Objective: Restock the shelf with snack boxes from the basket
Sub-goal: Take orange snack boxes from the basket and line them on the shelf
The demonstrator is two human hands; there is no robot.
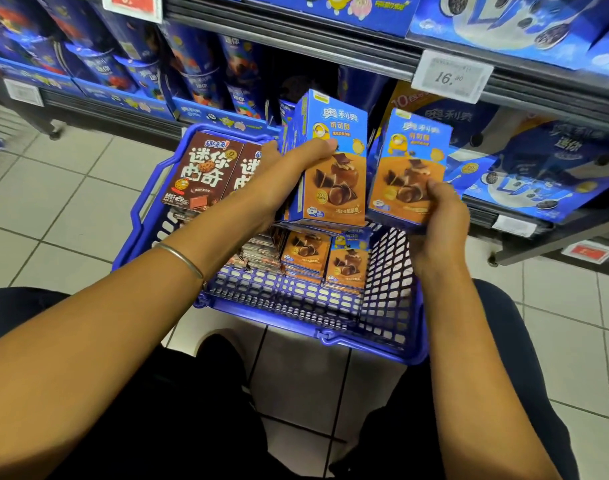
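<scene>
A blue plastic basket [296, 306] stands on the tiled floor in front of the shelf [296, 43]. My left hand [285, 168] grips a small stack of upright blue-and-orange snack boxes [334, 188] above the basket, thumb across the front box. My right hand [441, 216] holds another blue-and-orange box [407, 161] by its lower right corner, beside the first. Two more such boxes [327, 258] lie in the basket. Brown cookie boxes [206, 168] stand at the basket's far left side.
Blue cookie packs [538, 174] fill the lower shelf to the right, blue tubs [116, 67] to the left. A dark gap [306, 81] opens in the shelf behind the held boxes. A price tag [450, 76] hangs on the upper rail. My knees frame the basket.
</scene>
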